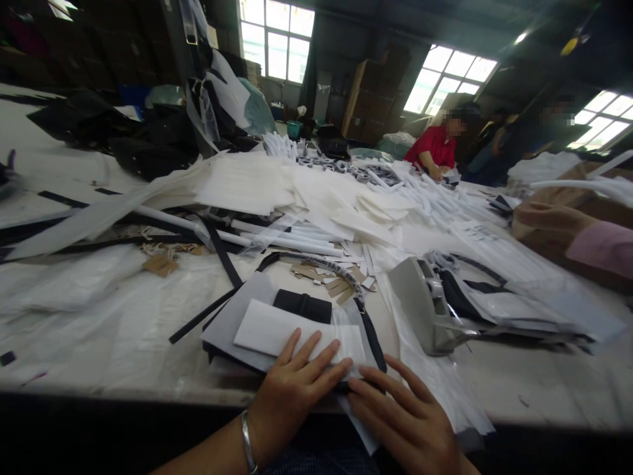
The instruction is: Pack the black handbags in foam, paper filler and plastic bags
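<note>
My left hand [291, 389] lies flat with fingers spread on a white sheet [277, 330] near the table's front edge. My right hand [405, 415] rests beside it, fingers stretched out, its fingertips touching the sheet's right end. The white sheet lies on a grey panel [237, 310] with a black folded piece [302, 305] just behind it. A black strap [370, 336] runs along the right side of the stack. A silver bangle [246, 441] circles my left wrist.
A grey tape dispenser [425, 310] stands right of my hands. White sheets [306, 191], strips and black straps [217, 251] cover the table [544, 382]. A person in red [435, 148] works at the far end. Another person's hand and pink sleeve [573, 231] reach in at right.
</note>
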Available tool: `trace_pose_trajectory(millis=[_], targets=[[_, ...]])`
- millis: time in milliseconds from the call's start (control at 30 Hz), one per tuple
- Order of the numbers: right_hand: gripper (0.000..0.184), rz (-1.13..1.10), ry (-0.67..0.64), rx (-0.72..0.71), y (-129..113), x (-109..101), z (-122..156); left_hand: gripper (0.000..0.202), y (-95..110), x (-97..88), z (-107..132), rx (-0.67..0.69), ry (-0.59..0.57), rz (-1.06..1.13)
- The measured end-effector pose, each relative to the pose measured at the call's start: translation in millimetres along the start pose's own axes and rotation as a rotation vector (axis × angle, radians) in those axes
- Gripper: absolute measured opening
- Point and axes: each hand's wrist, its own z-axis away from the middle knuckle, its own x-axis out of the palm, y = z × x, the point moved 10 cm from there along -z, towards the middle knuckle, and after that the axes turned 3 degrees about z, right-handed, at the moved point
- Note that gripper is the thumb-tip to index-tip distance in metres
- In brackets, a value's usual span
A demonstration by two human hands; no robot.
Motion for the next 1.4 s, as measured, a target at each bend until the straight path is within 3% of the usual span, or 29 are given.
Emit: trace_pose_trajectory(millis=[200, 333, 500, 733, 1000, 1167, 1300, 1400], targets=[[0.030, -0.043, -0.012, 0.079, 20, 8, 1, 0.037, -1, -1.1, -1, 0.004, 0.013, -0.005], [0.027, -0.051, 0.052, 0.194, 28, 8, 2, 0.037, -2, 3.1, 0, 0.017, -0.009, 0.015], [0.027, -0.092, 0.089, 0.284, 36, 8, -3, 0.040, -2, 13.5, 3, 0.074, -0.117, 0.056], [0.024, -0.168, 0.026, 0.380, 45, 15, -1, 0.057, -4, 13.9, 6, 0.093, -0.252, 0.168], [0.023, -0.306, -0.108, 0.626, 62, 39, 13, 0.044, 0, 14.5, 10, 0.096, -0.148, 0.083], [0.023, -0.293, -0.212, 0.659, 70, 50, 12, 0.040, 3, -1.0, 3, 0.110, -0.021, 0.101], [0.023, -0.306, -0.302, 0.649, 72, 58, 7, 0.037, 6, -7.4, -3, 0.146, 0.008, 0.106], [0.023, -0.265, -0.263, 0.569, 65, 55, 2, 0.036, 6, -7.7, -4, 0.165, 0.004, 0.110]])
